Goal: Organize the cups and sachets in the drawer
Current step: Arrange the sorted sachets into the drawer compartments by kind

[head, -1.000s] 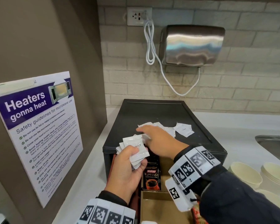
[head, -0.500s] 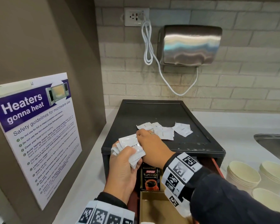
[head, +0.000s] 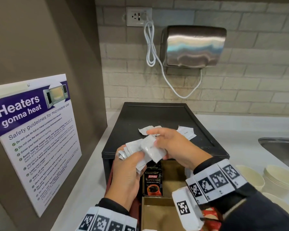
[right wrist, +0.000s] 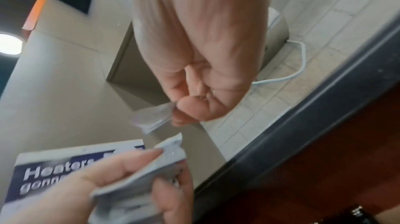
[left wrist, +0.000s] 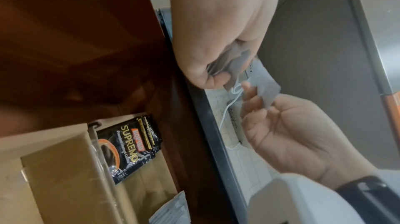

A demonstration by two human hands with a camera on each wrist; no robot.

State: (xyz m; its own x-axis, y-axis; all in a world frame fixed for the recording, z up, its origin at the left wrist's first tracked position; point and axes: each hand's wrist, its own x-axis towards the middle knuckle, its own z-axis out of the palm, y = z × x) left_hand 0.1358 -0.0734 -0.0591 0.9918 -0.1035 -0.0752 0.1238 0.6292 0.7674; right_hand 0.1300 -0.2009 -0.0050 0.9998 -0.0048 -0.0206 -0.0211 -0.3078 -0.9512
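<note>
Sachets (head: 154, 151) are being gathered above the open drawer (head: 158, 212), left hand (head: 126, 174) gripping the stack, right hand (head: 175, 147) pinching one more; squaring edges first should help them drop in neatly.

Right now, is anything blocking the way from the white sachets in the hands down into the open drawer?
Nothing visible does. Both the left hand and right hand hold white sachets directly above the open drawer, where Kopiko sachets fill one compartment.
</note>
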